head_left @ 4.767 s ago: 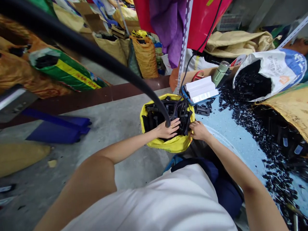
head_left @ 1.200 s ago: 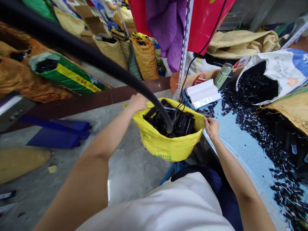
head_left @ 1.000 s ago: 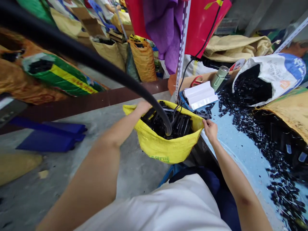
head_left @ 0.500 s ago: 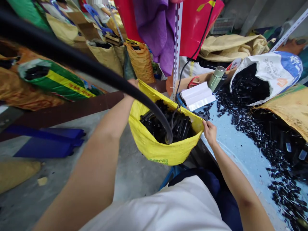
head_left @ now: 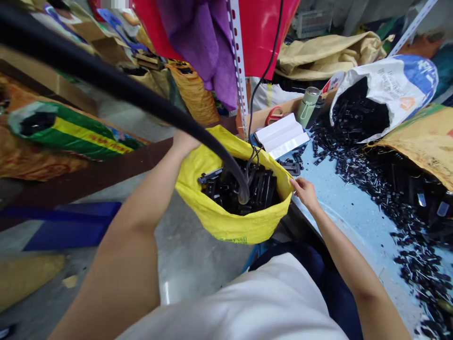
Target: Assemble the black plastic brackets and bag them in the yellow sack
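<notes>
Hands: right hand point(head_left: 306, 192) pinches bag point(head_left: 226, 226); left hand point(head_left: 186, 142) grips it too, fingers hidden.
Bag: I'd pull evenly, keeping parts point(head_left: 265, 186) inside.

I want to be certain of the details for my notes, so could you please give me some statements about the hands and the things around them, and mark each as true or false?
1. The right hand is at the rim of the yellow sack. True.
2. The yellow sack has nothing in it. False: black parts lie inside.
3. The left hand is down among the black parts. False: it is at the sack's rim.
4. The white-and-blue bag lies with its mouth open. True.
5. The purple cloth lies on the floor. False: it hangs beside a white perforated post.
6. In this view, a thick black tube crosses in front of the yellow sack. True.
</notes>
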Motion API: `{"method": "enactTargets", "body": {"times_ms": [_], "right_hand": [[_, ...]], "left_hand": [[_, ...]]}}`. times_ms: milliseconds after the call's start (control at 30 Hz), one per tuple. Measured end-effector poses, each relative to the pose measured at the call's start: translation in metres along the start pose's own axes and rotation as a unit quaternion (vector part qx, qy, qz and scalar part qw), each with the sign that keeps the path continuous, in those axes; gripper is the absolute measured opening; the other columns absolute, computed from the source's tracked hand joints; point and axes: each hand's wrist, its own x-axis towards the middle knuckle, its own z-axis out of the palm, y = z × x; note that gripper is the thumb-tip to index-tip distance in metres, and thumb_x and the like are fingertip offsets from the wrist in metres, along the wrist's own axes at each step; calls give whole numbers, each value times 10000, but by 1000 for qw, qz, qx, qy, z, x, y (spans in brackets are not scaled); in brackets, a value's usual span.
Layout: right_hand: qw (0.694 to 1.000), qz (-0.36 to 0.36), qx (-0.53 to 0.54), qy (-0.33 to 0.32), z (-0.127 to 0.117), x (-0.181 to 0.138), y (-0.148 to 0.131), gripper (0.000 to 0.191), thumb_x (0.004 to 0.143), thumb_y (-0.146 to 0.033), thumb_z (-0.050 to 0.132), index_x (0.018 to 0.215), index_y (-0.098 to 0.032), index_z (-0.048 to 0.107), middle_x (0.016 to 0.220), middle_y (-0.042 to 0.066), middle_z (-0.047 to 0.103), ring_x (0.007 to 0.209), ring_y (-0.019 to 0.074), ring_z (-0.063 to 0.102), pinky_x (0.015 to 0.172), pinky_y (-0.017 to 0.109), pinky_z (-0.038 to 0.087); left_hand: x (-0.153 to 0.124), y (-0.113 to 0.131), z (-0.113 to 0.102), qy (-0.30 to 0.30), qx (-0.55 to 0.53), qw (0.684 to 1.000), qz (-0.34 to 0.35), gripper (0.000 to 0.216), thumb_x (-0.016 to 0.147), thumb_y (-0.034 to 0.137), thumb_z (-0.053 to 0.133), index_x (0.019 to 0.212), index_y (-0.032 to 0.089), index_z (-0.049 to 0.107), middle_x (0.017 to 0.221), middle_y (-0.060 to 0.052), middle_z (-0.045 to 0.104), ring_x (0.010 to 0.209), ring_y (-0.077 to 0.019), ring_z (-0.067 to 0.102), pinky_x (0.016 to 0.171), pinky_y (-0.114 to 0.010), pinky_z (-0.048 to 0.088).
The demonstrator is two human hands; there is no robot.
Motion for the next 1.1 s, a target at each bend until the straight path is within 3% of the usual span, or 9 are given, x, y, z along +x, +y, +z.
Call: {"method": "enactTargets", "body": {"times_ms": [167, 300, 433, 533, 633, 700, 833, 967, 1100], "right_hand": [[1000, 5, -29, 3, -15, -30, 13, 521, 734, -677, 425, 805, -185, 581, 572, -1, 563, 542, 140, 537, 547, 247, 411], [994, 8, -104, 6, -23, -60, 21, 494, 820, -599, 365, 770, -170, 605, 615, 34, 598, 585, 155, 567, 562, 252, 421], [960, -118, -252, -25, -5, -87, 3, 404, 807, -477, 503, 1073, -183, 578, 1085, 105, 605, 849, 191, 611, 630, 255, 451], [898, -205, -369, -124, 18, -93, -15, 607, 719, -311, 662, 1275, -236, 430, 1254, 112, 504, 959, 215, 592, 633, 246, 452], [864, -162, -444, -175, 29, -85, -23, 296, 781, -206, 591, 1075, -175, 568, 998, 104, 622, 836, 210, 620, 590, 245, 415], [862, -188, -429, -194, 29, -75, -27, 112, 837, -196, 516, 891, -161, 607, 878, 83, 635, 810, 190, 616, 596, 239, 388], [869, -271, -376, -172, 24, -59, -50, 142, 860, -178, 463, 822, -163, 599, 860, 50, 637, 800, 153, 592, 601, 225, 340], [858, -326, -373, -138, 28, -58, -85, 176, 871, -199, 429, 870, -170, 603, 854, 41, 639, 770, 143, 566, 561, 233, 291], [854, -340, -376, -121, 36, -57, -97, 193, 889, -222, 414, 901, -179, 602, 864, 38, 636, 759, 134, 556, 539, 238, 254]], "left_hand": [[-91, 35, -7, -53, 75, 994, 64, 363, 832, 398, 407, 937, 127, 623, 984, -136, 643, 1019, -310, 562, 892, -403, 416], [-170, 71, 5, -270, 93, 934, 215, 373, 789, 506, 477, 908, 186, 627, 949, -84, 675, 916, -263, 620, 786, -336, 465], [-211, 88, 25, -302, 209, 900, 235, 335, 801, 418, 531, 983, 143, 594, 903, -136, 684, 879, -273, 642, 724, -318, 465], [-224, 82, 36, -268, 230, 909, 220, 243, 842, 356, 486, 868, 155, 619, 789, -125, 690, 786, -262, 660, 643, -297, 454], [-229, 64, 43, -203, 204, 933, 218, 357, 881, 382, 392, 695, 182, 623, 656, -93, 672, 659, -240, 652, 547, -276, 417], [-223, 49, 42, -119, 180, 953, 212, 461, 896, 399, 322, 585, 187, 589, 555, -78, 630, 567, -215, 620, 494, -263, 376], [-185, 29, 17, 66, 124, 972, 190, 489, 866, 442, 329, 466, 201, 474, 441, -51, 504, 483, -181, 525, 481, -271, 330], [-139, 23, -18, 132, 93, 972, 172, 489, 824, 493, 381, 426, 220, 296, 396, -4, 326, 464, -161, 421, 502, -287, 308], [-122, 15, -23, 211, 52, 966, 138, 471, 835, 458, 374, 443, 232, 242, 411, 9, 273, 480, -158, 377, 524, -295, 304]]}}
